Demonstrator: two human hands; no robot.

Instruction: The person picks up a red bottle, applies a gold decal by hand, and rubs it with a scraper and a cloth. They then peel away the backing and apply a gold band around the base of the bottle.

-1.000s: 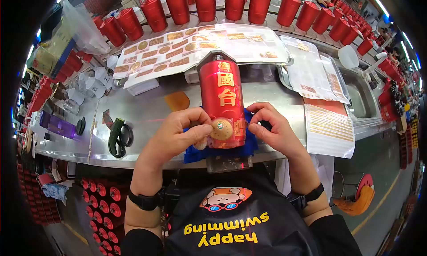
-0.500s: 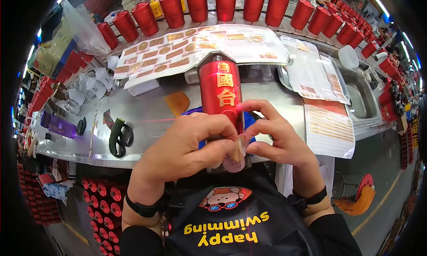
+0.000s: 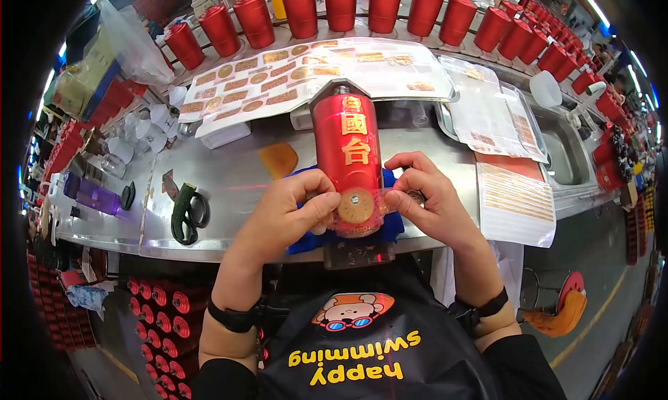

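Metal surface (image 3: 229, 198), near edge: red bottle (image 3: 342, 139) lies over blue cloth (image 3: 396, 227). Clear film (image 3: 380, 204) bearing a round gold seal (image 3: 357, 206) is newly spread across its lower front, pinched by left hand (image 3: 296, 206) and right hand (image 3: 435, 204); adhesion unconfirmed.

holding a round gold sticker (image 3: 357, 206) on clear film by opposite edges, with left hand (image 3: 299, 206) and right hand (image 3: 426, 200), over the near end of a red bottle (image 3: 346, 139) lying on blue cloth (image 3: 304, 244).
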